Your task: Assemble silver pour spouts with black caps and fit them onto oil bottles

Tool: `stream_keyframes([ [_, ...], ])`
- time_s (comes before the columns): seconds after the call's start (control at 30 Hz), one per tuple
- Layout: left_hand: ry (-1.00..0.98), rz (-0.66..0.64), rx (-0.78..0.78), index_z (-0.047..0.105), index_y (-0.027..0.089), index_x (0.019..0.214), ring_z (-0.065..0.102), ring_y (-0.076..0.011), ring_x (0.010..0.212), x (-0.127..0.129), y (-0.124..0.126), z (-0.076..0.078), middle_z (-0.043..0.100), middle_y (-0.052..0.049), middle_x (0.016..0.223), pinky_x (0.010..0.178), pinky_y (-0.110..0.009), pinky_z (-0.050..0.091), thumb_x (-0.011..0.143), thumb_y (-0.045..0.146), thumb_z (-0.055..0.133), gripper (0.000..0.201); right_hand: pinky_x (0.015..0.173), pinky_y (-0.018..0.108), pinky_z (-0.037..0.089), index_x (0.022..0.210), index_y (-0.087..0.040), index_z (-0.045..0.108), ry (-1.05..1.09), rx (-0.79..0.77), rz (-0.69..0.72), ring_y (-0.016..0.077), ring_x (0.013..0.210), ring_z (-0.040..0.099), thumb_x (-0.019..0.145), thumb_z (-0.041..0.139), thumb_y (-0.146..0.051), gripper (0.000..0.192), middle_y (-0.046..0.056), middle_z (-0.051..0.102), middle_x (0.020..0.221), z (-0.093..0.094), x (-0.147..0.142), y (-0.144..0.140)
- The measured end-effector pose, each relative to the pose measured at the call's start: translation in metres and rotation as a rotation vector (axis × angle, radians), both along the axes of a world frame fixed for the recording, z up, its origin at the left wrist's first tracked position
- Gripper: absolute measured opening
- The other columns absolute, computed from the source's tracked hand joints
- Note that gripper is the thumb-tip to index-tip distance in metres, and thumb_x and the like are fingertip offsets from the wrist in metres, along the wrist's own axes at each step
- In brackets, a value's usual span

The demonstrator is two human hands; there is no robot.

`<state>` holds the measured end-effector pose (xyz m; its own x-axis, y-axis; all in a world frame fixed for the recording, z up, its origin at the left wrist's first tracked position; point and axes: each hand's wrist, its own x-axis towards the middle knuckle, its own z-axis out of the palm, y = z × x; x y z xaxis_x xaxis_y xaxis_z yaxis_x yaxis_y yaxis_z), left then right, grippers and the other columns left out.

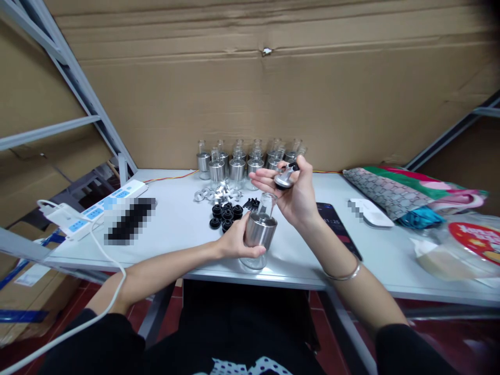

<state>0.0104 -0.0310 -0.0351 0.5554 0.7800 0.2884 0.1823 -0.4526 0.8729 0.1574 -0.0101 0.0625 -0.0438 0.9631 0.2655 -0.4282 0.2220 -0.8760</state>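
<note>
My left hand is wrapped round a glass bottle with a brushed metal sleeve, which stands upright near the table's front edge. Above the bottle's neck and a little to its right, my right hand holds a silver and black bottle top, apart from the neck. Its exact kind is partly hidden by the fingers. Just behind my left hand lie several round black stoppers, small black pieces and a heap of shiny metal rings.
Several similar bottles stand in rows against the cardboard wall. A power strip with a white cable is on the left. To the right lie a phone, a white flat object, patterned fabric and a plastic tub.
</note>
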Motion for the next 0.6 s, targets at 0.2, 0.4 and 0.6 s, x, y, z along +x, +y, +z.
stream_keyframes([
  [0.2, -0.005, -0.006, 0.011, 0.045, 0.015, 0.103, 0.051, -0.0153, 0.072, 0.0001, 0.0004, -0.0012, 0.055, -0.002, 0.082, 0.066, -0.028, 0.043, 0.059, 0.050, 0.069, 0.061, 0.073, 0.037, 0.054, 0.075, -0.023, 0.038, -0.107, 0.064, -0.022, 0.0230, 0.076, 0.071, 0.075, 0.044, -0.070, 0.047, 0.003, 0.071, 0.069, -0.0007, -0.0066, -0.0065],
  [0.4, 0.018, -0.023, 0.019, 0.044, 0.017, 0.106, 0.052, -0.0158, 0.073, -0.0001, -0.0009, 0.0012, 0.056, -0.002, 0.086, 0.068, -0.029, 0.044, 0.058, 0.048, 0.069, 0.063, 0.069, 0.035, 0.052, 0.078, -0.025, 0.034, -0.217, 0.111, -0.002, 0.0196, 0.062, 0.069, 0.080, 0.040, -0.062, 0.038, -0.004, 0.064, 0.056, -0.0027, -0.0049, -0.0074],
  [0.6, 0.052, -0.001, 0.013, 0.043, 0.017, 0.101, 0.051, -0.0153, 0.073, 0.0008, -0.0005, 0.0011, 0.054, -0.001, 0.083, 0.067, -0.028, 0.044, 0.057, 0.045, 0.070, 0.059, 0.068, 0.036, 0.052, 0.067, -0.023, 0.042, -0.265, 0.193, 0.015, 0.0199, 0.060, 0.067, 0.082, 0.037, -0.063, 0.043, 0.001, 0.065, 0.057, -0.0078, -0.0008, -0.0036],
])
